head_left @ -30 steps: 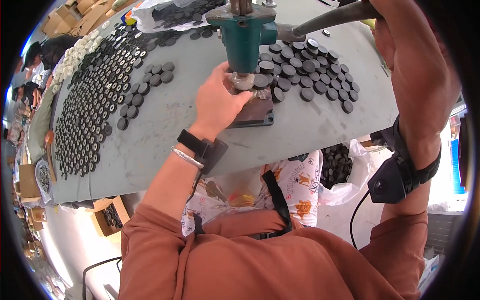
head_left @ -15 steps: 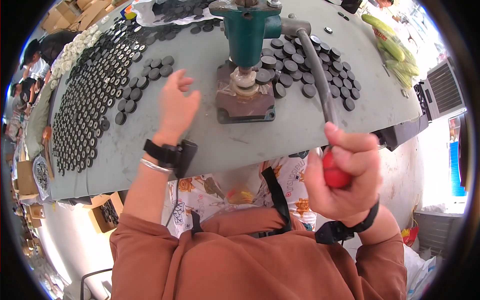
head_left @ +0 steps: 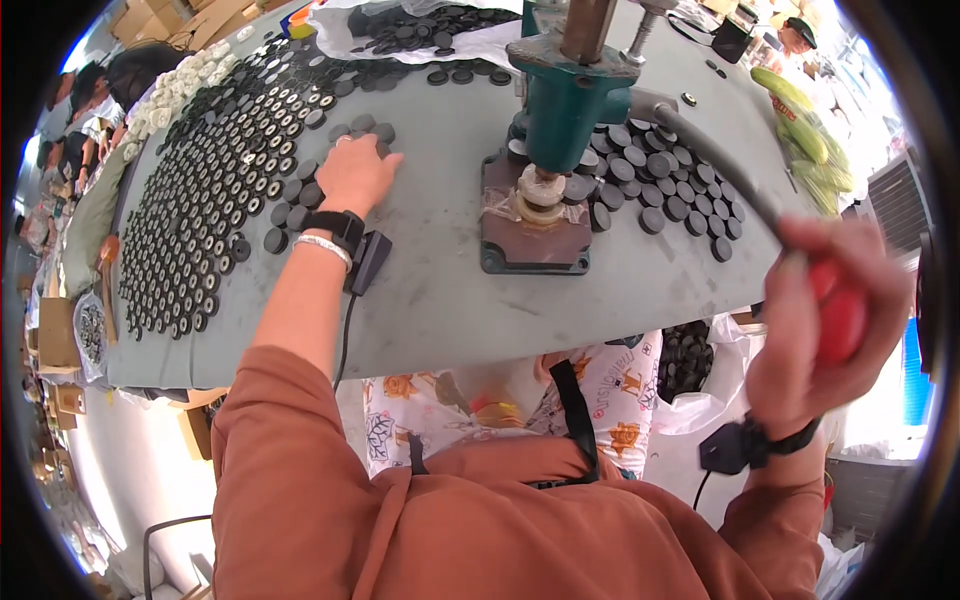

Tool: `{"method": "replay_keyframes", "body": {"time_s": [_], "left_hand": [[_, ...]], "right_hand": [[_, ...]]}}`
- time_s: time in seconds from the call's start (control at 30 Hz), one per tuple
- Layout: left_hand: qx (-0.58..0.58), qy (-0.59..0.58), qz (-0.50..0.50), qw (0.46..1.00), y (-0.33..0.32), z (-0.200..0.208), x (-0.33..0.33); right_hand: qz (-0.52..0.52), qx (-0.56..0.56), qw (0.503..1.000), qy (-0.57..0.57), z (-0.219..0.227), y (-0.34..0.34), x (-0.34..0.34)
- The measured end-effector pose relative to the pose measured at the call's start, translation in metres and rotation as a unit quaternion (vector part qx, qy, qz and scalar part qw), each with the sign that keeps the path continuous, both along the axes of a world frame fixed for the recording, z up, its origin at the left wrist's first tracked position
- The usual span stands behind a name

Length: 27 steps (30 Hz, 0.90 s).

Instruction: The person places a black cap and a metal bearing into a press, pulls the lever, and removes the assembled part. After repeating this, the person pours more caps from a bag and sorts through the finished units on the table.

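Grey metal covers the tabletop (head_left: 430,290), and a green hand press (head_left: 565,110) stands on a dark base plate (head_left: 530,235) near its middle. The right hand (head_left: 815,330) has its grip wrapped tight around the red knob (head_left: 840,315) at the end of the press lever (head_left: 715,165), drawn down toward the person's body. The left hand (head_left: 355,175) lies palm down, fingers loosely spread, on the black discs (head_left: 300,195) at the edge of the big spread to the left; whether it pinches one cannot be told, since the palm covers whatever is under it. A pale round piece (head_left: 542,190) sits under the ram on the base plate. By my reading the work is well along but far from finished: the ringed discs (head_left: 200,200) laid out on the left (many with a pale centre) look already pressed, while a loose heap of plain discs (head_left: 660,175) right of the press and another batch on white sheet (head_left: 420,25) at the far edge appear to wait their turn. The press top is cut off by the frame, the right hand is blurred, and the bag of dark pieces (head_left: 685,355) below the tabletop edge is only partly visible.
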<state>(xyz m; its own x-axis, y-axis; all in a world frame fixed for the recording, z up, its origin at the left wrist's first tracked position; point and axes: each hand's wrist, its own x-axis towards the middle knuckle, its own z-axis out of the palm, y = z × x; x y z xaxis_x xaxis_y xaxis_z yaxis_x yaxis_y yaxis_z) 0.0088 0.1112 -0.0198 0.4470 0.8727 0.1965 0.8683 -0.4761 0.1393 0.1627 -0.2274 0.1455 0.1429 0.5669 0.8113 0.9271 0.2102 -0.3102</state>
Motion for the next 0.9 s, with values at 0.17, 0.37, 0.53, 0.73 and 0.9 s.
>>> {"method": "replay_keyframes", "body": {"time_s": [0.17, 0.37, 0.53, 0.73, 0.9], "left_hand": [[-0.049, -0.058, -0.098, 0.992, -0.013, 0.005, 0.020], [-0.278, -0.389, -0.236, 0.846, -0.113, 0.018, 0.038], [-0.214, -0.356, -0.239, 0.878, -0.136, 0.023, 0.058], [-0.136, -0.327, -0.228, 0.907, -0.132, 0.012, 0.071], [-0.137, -0.334, -0.240, 0.901, -0.132, 0.010, 0.068]], "right_hand": [[-0.091, 0.129, 0.987, 0.041, 0.034, 0.037, 0.038], [-0.090, 0.020, 0.987, 0.133, 0.044, 0.034, 0.046], [-0.086, 0.018, 0.989, 0.115, 0.044, 0.032, 0.044], [-0.077, 0.015, 0.993, 0.091, 0.041, 0.027, 0.043], [-0.137, 0.039, 0.979, 0.144, 0.034, 0.029, 0.009]]}}
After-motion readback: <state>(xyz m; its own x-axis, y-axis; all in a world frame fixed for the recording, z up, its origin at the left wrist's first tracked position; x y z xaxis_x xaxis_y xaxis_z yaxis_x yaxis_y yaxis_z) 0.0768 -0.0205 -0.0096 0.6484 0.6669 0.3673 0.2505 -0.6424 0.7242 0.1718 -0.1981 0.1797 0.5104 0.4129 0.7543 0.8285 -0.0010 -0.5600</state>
